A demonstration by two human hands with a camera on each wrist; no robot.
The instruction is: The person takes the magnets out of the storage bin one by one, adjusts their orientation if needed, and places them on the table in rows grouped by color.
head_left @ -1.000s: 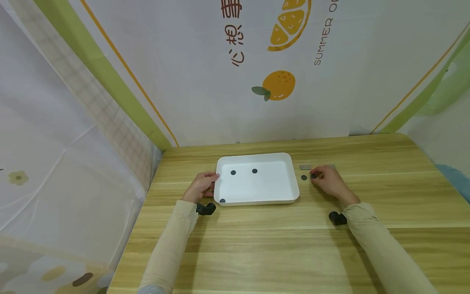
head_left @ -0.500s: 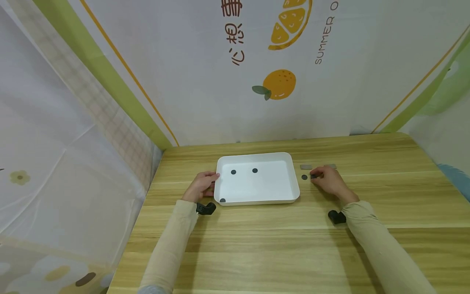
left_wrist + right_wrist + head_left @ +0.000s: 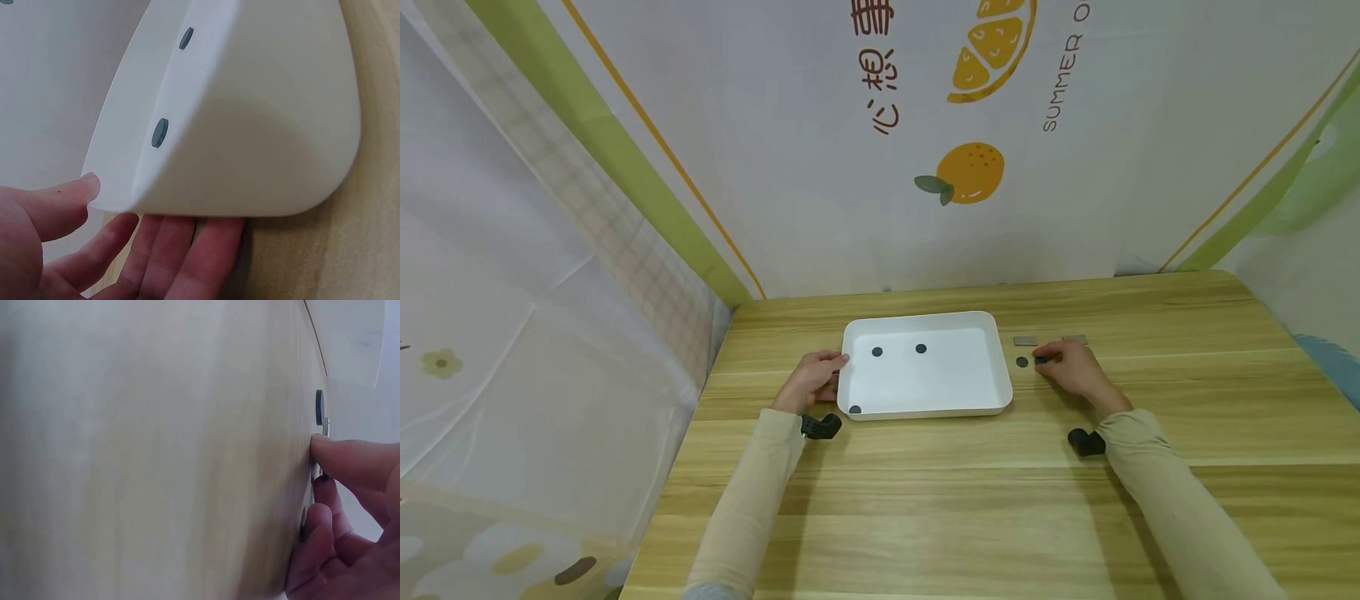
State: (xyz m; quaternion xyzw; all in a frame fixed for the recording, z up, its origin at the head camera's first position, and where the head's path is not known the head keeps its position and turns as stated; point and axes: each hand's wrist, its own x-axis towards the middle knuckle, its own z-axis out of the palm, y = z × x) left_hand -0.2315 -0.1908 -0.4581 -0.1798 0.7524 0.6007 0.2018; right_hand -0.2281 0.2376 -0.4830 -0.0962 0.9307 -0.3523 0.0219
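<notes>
A white rectangular tray point(image 3: 925, 400) stands on the wooden table, with dark round discs inside: one at back left point(image 3: 877, 352), another at back middle point(image 3: 921, 348), a third by the front left corner point(image 3: 854, 409). My left hand point(image 3: 812, 379) grips the tray's left side, thumb point(image 3: 90, 187) over the rim and fingers against the outer wall low down. To the right of the tray, my right hand point(image 3: 1072, 367) pinches a dark disc point(image 3: 1040, 360) at table level; its fingertips partly hide it. Another dark disc point(image 3: 1022, 362) lies just left of those fingers.
Behind the right hand lie two flat grey rectangular pieces, one on the left point(image 3: 1025, 341) and one on the right point(image 3: 1077, 339), partly behind the hand. The wooden table point(image 3: 940, 508) runs back to a printed white curtain point(image 3: 805, 167). More cloth hangs at the left.
</notes>
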